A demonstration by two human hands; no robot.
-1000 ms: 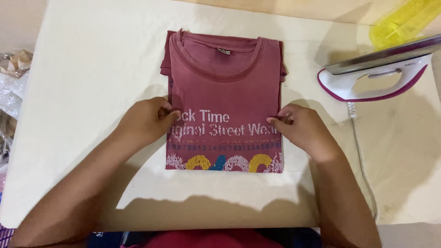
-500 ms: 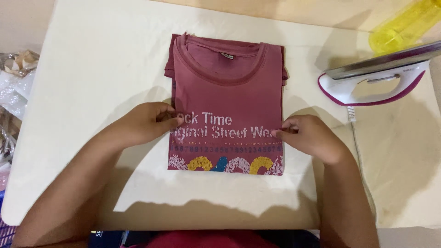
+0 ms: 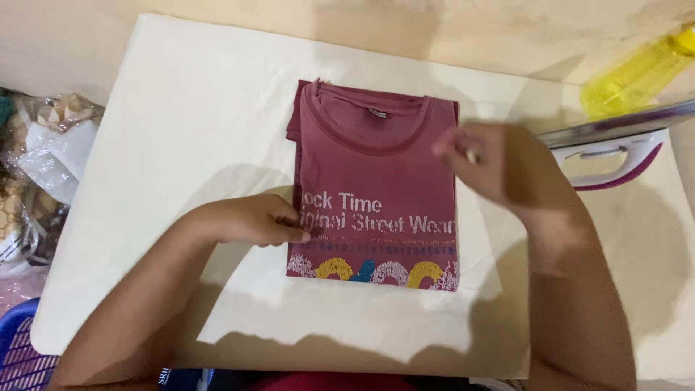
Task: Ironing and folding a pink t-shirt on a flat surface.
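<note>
Cream cloth-covered worktop point(image 3: 181, 145) under everything. Folded maroon cotton T-shirt with white print point(image 3: 376, 181) lies flat mid-worktop, long axis running away from me, collar at far end. Left hand point(image 3: 250, 221) rests on worktop, fingertips together, pressing shirt's left edge at the print line. Right hand point(image 3: 492, 163) is off the cloth, over shirt's upper right corner; blurred, fingers loosely curled, grip holds nothing I can see. White-and-magenta steam iron point(image 3: 615, 156) sits right, translucent yellow plastic bottle point(image 3: 637, 69) beyond it.
</note>
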